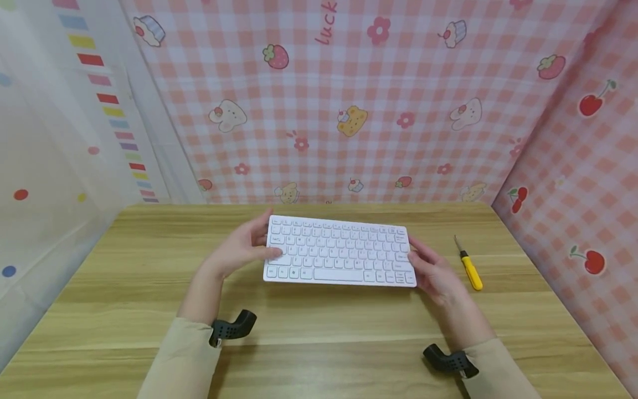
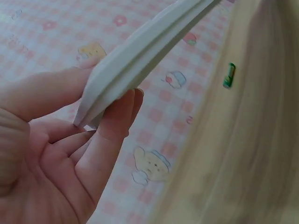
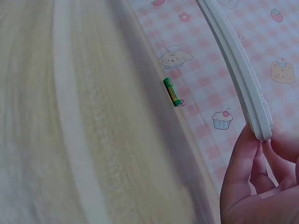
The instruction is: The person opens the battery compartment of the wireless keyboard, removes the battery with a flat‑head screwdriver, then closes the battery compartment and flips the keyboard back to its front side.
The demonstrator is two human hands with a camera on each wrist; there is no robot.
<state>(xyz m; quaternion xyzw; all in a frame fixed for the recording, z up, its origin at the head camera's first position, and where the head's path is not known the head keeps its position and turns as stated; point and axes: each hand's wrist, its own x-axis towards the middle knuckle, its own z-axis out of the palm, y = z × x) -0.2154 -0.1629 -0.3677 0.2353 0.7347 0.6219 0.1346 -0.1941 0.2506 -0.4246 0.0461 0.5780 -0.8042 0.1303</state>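
Observation:
A white keyboard [image 1: 339, 252] is held up over the wooden table, its keys toward the head camera. My left hand [image 1: 244, 246] grips its left end, thumb on the keys and fingers behind. At the other end my right hand [image 1: 436, 271] pinches the edge between thumb and fingers. Both wrist views show the keyboard's thin side, with the left hand [image 2: 60, 140] and the right hand [image 3: 261, 172] around its ends. A green battery [image 2: 229, 75] lies on the table beyond the keyboard; in the head view the keyboard hides it.
A screwdriver [image 1: 468, 263] with a yellow handle lies on the table [image 1: 319, 343], to the right of my right hand. Pink checked cloth [image 1: 324, 83] hangs behind the table and along its right side. Pale dotted cloth [image 1: 50, 166] hangs on the left.

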